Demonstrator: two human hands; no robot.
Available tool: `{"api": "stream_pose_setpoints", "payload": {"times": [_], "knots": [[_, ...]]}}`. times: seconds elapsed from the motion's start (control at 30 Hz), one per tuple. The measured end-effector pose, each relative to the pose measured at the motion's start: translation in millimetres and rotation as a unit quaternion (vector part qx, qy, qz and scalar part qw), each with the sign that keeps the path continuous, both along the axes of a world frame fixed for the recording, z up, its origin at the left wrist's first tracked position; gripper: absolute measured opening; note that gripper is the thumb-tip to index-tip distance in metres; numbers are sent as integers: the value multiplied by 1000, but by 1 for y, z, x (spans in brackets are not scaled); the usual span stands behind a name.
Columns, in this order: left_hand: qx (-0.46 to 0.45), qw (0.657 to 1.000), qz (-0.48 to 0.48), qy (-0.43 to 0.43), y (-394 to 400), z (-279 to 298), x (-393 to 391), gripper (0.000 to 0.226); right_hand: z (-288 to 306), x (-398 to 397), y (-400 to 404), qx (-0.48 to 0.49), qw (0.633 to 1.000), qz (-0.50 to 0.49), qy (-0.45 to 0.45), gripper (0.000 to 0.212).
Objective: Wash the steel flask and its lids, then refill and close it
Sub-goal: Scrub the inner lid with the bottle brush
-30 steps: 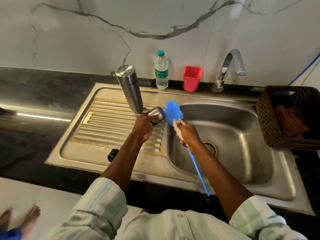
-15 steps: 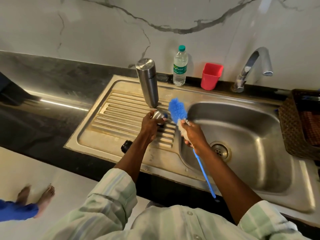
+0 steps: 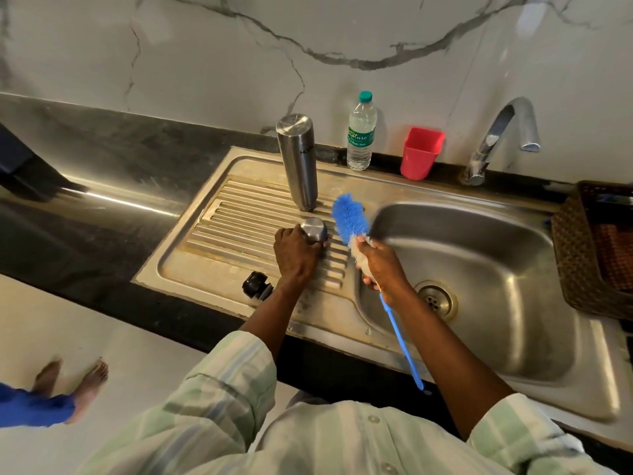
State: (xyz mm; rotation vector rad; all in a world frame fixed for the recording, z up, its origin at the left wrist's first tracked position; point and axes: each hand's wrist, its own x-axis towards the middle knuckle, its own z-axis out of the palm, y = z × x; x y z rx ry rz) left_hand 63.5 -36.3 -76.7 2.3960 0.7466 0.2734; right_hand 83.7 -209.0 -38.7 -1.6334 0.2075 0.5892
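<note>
The steel flask (image 3: 298, 162) stands upside down on the ribbed drainboard (image 3: 239, 221). Just in front of it my left hand (image 3: 294, 257) holds the steel cup lid (image 3: 314, 229) down on the ribs, fingers curled round it. A black inner lid (image 3: 256, 284) lies on the drainboard near the front edge, left of my wrist. My right hand (image 3: 378, 265) grips a blue bottle brush (image 3: 349, 216) just below its bristles; the bristle head points up beside the steel lid, and the thin blue handle trails down past my forearm.
The sink bowl (image 3: 479, 269) with its drain lies to the right under the tap (image 3: 500, 135). A plastic water bottle (image 3: 360, 135) and a red cup (image 3: 422, 153) stand at the back. A woven basket (image 3: 596, 248) sits far right. Another person's bare feet (image 3: 73, 382) are on the floor at left.
My left hand has lowered the steel lid from beside the brush onto the drainboard. The brush stays upright in my right hand. The view has shifted left.
</note>
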Motion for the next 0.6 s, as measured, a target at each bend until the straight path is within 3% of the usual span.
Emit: {"api": "stream_pose_setpoints", "payload": {"times": [0.2, 0.37, 0.47, 0.6], "knots": [[-12, 999, -16, -32, -3, 10, -17, 84, 0, -6, 3, -2, 1000, 8, -15, 42], [34, 988, 70, -133, 3, 15, -56, 63, -1, -14, 12, 25, 1000, 13, -11, 37], [59, 985, 158, -34, 12, 20, -78, 73, -2, -20, 17, 38, 999, 7, -8, 34], [15, 980, 166, 113, 25, 17, -98, 85, -3, -26, 23, 44, 999, 17, -8, 31]]}}
